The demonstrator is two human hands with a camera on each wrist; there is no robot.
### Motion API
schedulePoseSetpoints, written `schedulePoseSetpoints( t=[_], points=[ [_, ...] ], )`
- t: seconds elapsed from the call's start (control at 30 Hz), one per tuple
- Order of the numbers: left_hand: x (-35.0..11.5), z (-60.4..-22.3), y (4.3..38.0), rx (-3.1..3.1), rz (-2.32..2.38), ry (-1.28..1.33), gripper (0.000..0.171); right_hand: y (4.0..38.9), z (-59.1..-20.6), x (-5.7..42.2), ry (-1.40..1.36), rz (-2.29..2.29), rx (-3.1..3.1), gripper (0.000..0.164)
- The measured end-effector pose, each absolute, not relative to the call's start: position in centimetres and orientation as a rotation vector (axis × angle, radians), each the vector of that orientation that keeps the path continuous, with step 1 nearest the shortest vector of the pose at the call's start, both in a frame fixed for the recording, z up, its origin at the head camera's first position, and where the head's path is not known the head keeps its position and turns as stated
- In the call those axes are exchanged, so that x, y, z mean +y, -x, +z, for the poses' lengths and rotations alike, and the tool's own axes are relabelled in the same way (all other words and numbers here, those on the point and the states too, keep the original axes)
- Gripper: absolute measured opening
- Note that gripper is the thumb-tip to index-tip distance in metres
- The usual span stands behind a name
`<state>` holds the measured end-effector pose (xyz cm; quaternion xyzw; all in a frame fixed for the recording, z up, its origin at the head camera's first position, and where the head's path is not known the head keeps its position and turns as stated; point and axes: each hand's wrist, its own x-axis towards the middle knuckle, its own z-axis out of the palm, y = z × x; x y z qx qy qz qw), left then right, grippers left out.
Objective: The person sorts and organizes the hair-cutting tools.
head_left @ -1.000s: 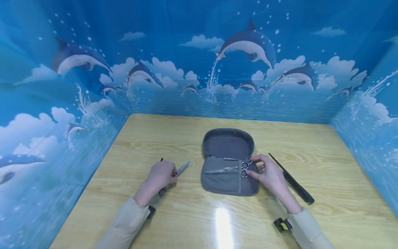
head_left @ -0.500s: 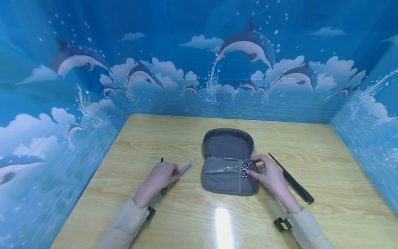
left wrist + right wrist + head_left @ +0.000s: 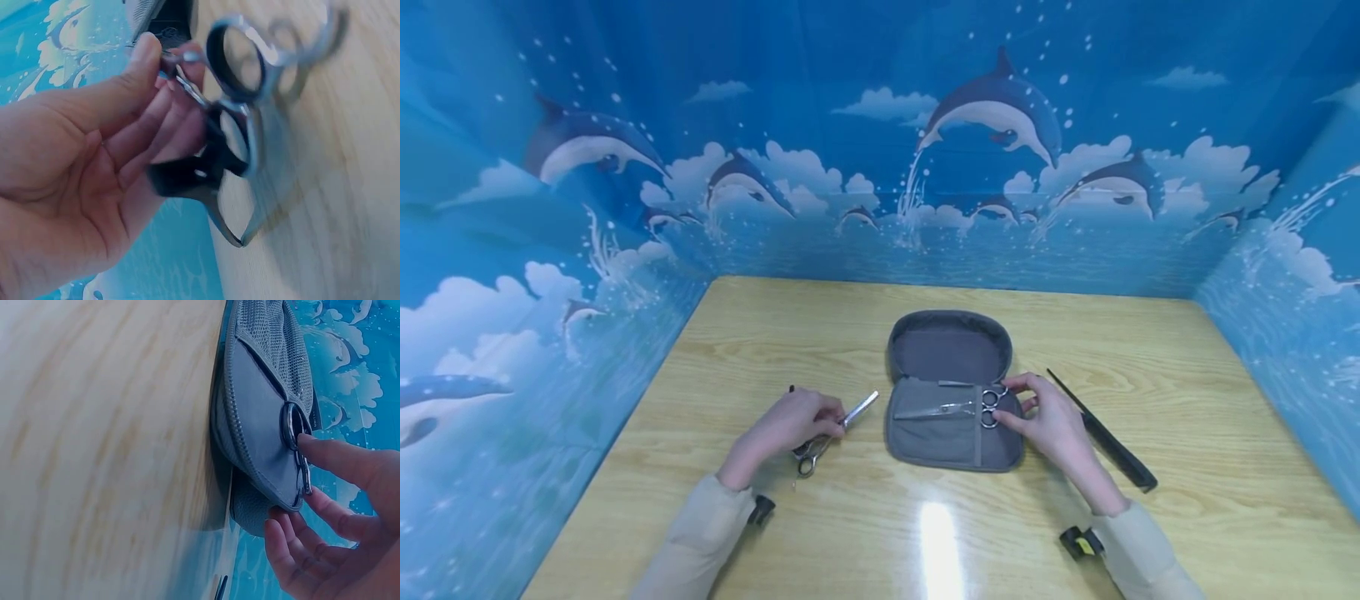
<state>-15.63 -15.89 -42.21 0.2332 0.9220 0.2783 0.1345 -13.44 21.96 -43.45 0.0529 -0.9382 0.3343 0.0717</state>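
Observation:
My left hand [image 3: 797,421] pinches a pair of silver hairdressing scissors [image 3: 861,407] near the pivot, tips pointing to the far right. Their ring handles [image 3: 234,59] stick out behind the fingers in the left wrist view. A black and metal piece [image 3: 187,178] sits beside the rings; its kind is unclear. My right hand [image 3: 1051,421] is at the unzipped grey case [image 3: 936,446], thumb and index finger pinching the ring handles [image 3: 990,407] of a second pair of scissors. That pair lies in the case, its blades in a clear sleeve under a strap.
A black tail comb [image 3: 1116,450] lies on the wooden table [image 3: 850,517] to the right of the case. The case's lid [image 3: 950,346] is folded back, away from me. Dolphin-print curtains [image 3: 880,167] enclose the table at the back and both sides.
My left hand has moved a little to the right, carrying the scissors closer to the case, and their rings show more now. The right hand and case stay put.

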Motion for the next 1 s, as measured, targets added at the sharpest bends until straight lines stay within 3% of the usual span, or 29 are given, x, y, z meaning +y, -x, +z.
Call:
schedulePoseSetpoints(
  t=[0.37, 0.53, 1.0],
  points=[
    [-14.6, -41.2, 15.7, 2.575, 1.256, -0.532, 0.007, 12.7, -42.9, 21.9, -0.119, 0.987, -2.734, 0.042],
    [-12.8, -40.1, 16.1, 2.446, 1.612, -0.338, 0.020, 12.4, -42.0, 20.8, -0.152, 1.064, -2.531, 0.037],
    [-6.1, -37.6, 16.3, 2.037, 2.293, -0.301, 0.020, 11.0, -40.7, 15.8, -0.366, 1.919, -2.271, 0.044]
  ],
)
